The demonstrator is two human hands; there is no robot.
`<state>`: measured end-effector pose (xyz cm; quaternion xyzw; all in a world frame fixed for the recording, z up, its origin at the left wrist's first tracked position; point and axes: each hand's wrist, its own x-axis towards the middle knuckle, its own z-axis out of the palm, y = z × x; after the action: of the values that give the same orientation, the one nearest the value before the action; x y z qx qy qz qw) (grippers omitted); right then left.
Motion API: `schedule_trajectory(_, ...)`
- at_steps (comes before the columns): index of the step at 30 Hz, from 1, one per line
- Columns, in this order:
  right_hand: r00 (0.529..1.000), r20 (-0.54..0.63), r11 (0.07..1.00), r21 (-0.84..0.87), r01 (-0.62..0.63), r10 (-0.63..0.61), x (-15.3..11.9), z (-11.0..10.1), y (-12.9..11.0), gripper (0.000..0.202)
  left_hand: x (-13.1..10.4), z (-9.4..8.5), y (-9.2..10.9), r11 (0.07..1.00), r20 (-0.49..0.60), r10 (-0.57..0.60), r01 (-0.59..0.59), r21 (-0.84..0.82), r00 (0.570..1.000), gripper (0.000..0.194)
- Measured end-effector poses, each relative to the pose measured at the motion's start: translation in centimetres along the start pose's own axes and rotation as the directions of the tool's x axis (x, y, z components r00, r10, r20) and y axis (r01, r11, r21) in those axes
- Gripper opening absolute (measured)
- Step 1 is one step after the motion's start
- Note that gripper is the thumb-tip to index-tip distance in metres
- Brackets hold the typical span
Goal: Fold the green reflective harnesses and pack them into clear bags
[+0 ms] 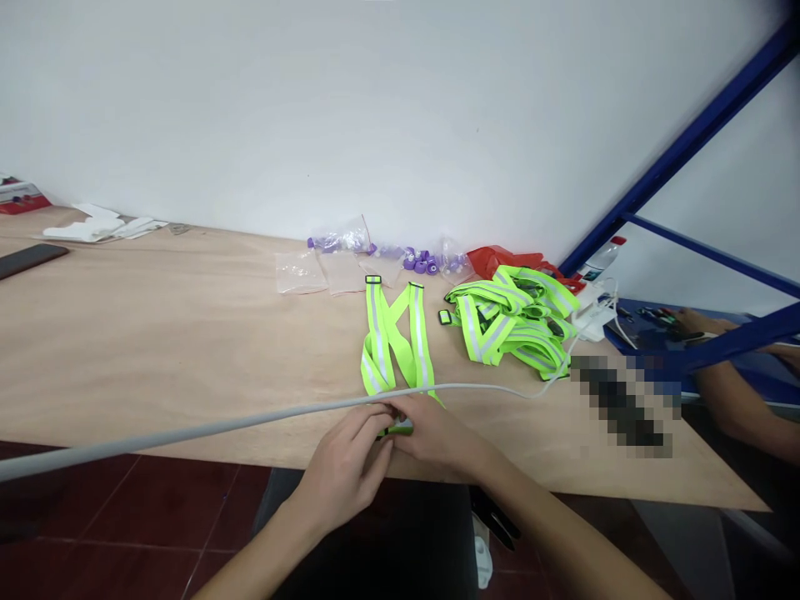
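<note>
Head: left hand (343, 458), right hand (434, 433) pinch strap (403, 427); bottle label (589, 272) illegible.

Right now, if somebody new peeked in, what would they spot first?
Probably the heap of glowing yellow-green straps on the right of the wooden table. Next, the matching straps spread out in the middle, with the left hand and right hand holding a green piece nearer you. Little purple things sit behind, near the wall.

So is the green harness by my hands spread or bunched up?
Mostly spread: the green harness lies in long bands on the table, not heaped.
</note>
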<state>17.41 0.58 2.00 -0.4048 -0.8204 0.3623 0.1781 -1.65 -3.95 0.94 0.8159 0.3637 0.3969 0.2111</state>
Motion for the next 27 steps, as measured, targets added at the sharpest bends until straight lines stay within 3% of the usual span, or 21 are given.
schedule_trajectory(8, 0.977, -0.212, 0.945, 0.315, 0.089, -0.022, -0.7, 0.5, 1.3, 0.033, 0.0, 0.8, -1.8, 0.982, 0.128, 0.093, -0.112, 0.152, 0.987, 0.024)
schedule_trajectory(13, 0.947, -0.307, 0.823, 0.559, 0.103, 0.091, -0.7, 0.0, 1.8, 0.017, 0.6, 0.5, -2.0, 0.954, 0.152, 0.132, -0.168, 0.249, 0.979, 0.021)
schedule_trajectory(16, 0.920, -0.375, 0.800, 0.584, 0.137, 0.117, -1.0, -0.6, 2.0, 0.011, 0.8, 0.4, -2.2, 0.951, 0.153, 0.143, -0.179, 0.253, 0.978, 0.018)
schedule_trajectory(19, 0.922, -0.380, 0.882, 0.457, 0.114, 0.078, -1.1, -0.6, 2.2, 0.011, 1.1, 0.4, -2.4, 0.957, 0.180, 0.137, -0.177, 0.231, 0.974, 0.016)
schedule_trajectory(23, 0.947, -0.310, 0.995, 0.023, 0.094, -0.082, -1.1, 0.3, 2.7, 0.023, 1.3, 0.2, -2.4, 0.960, 0.222, 0.114, -0.165, 0.228, 0.968, 0.015)
schedule_trajectory(27, 0.965, -0.189, 0.903, -0.420, 0.086, -0.180, -1.2, 1.3, 3.2, 0.035, 1.1, 0.1, -2.3, 0.965, 0.203, 0.095, -0.140, 0.223, 0.975, 0.015)
